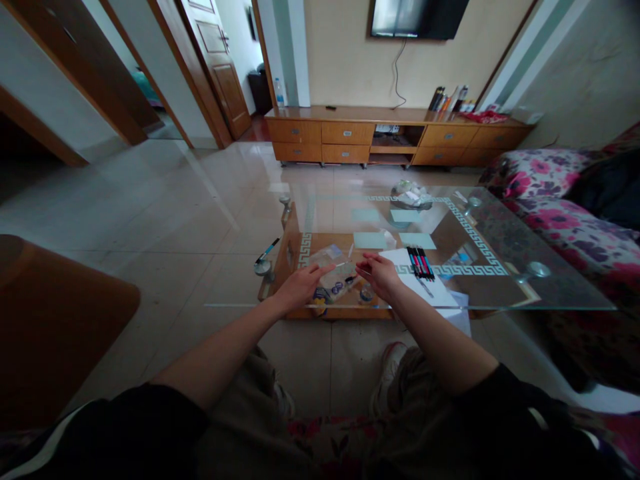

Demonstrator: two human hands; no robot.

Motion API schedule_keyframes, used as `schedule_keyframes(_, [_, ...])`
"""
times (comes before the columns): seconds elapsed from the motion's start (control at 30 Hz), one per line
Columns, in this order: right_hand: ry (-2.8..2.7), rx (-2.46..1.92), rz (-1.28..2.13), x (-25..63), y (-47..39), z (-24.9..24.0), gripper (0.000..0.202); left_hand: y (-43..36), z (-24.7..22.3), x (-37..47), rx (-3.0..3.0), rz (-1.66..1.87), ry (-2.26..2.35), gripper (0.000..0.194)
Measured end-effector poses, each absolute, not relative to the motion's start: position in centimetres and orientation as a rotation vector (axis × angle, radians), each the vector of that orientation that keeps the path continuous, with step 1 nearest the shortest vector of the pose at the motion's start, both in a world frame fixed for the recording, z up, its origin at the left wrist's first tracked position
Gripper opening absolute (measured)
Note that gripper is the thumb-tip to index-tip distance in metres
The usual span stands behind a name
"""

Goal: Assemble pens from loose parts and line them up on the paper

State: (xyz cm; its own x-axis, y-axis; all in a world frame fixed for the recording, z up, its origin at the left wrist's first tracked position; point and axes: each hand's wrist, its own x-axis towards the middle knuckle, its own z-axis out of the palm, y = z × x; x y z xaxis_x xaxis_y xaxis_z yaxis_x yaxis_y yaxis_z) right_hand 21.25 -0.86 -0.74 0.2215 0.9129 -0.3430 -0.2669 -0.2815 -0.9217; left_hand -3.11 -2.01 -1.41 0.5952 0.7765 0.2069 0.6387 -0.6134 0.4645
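Over the near edge of the glass table, my left hand pinches a thin whitish stick-like piece that points to the right. Close by on the right, my right hand has its fingertips pressed together; what they hold is too small to make out. Between and below the hands are a clear plastic package and several small dark-and-light items. A row of pens with black, red and blue parts lies on white paper to the right of my right hand.
The glass tabletop has a patterned border. A crumpled plastic bag rests at its far side. A blue-and-black pen is by the left edge. Beyond stands a long wooden TV cabinet; a flowered sofa is at right.
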Motion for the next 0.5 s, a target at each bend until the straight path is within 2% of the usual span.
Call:
schedule_keyframes(0.07, [-0.894,-1.558,1.019,20.0,-2.1,-2.0,0.018,-2.2,-1.8,-2.6,2.422,0.596,1.201,0.055])
schedule_keyframes(0.13, [-1.290,-1.723,0.626,18.4,-3.9,-3.2,0.020,-2.5,-2.3,-1.9,2.307,0.690,1.323,0.055])
schedule_keyframes(0.2, [-1.738,-1.777,0.380,16.7,-5.7,-4.0,0.021,-2.7,-2.9,-1.2,2.227,0.749,1.394,0.055])
schedule_keyframes(0.33, [-2.051,-1.905,0.166,14.5,-7.0,-3.9,0.019,-2.7,-4.1,-0.4,2.165,0.846,1.415,0.054])
schedule_keyframes(0.5, [-2.154,-1.863,0.194,14.0,-6.6,-2.8,0.022,-2.5,-4.9,0.0,2.094,0.922,1.458,0.050])
